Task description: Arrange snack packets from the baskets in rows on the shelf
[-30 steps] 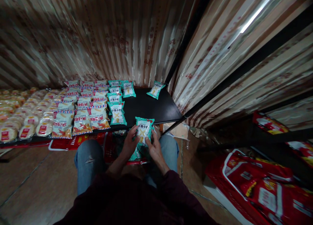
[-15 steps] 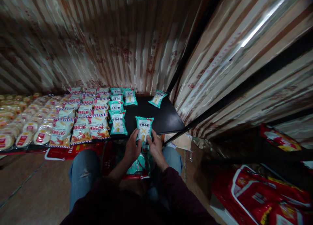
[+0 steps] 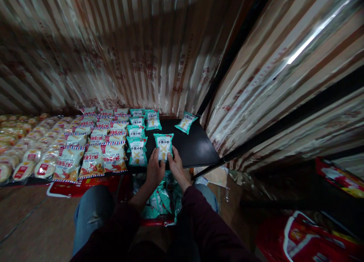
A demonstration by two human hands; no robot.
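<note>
Between my two hands is a teal and white snack bag [image 3: 163,143], held upright over the front part of the black shelf [image 3: 196,152]. My left hand [image 3: 155,166] grips its lower left side, and my right hand [image 3: 176,165] grips the lower right with the thumb on its front. Left of it stands a column of matching teal bags [image 3: 137,151]. One more teal bag [image 3: 152,120] heads a second column at the back. Another teal bag [image 3: 186,122] lies askew at the shelf's back right. Under my wrists, a red basket [image 3: 155,223] contains several teal bags [image 3: 159,201].
Rows of orange and white snack bags [image 3: 91,159] and round wrapped cakes [image 3: 45,165] fill the shelf's left. Black metal bars [image 3: 239,150] rise at the right. Striped sheeting [image 3: 127,57] hangs behind. Red packages [image 3: 309,235] lie at the lower right.
Both hands have carried the held snack bag forward, away from my body and over the shelf. More of the basket below shows now. The view has shifted slightly.
</note>
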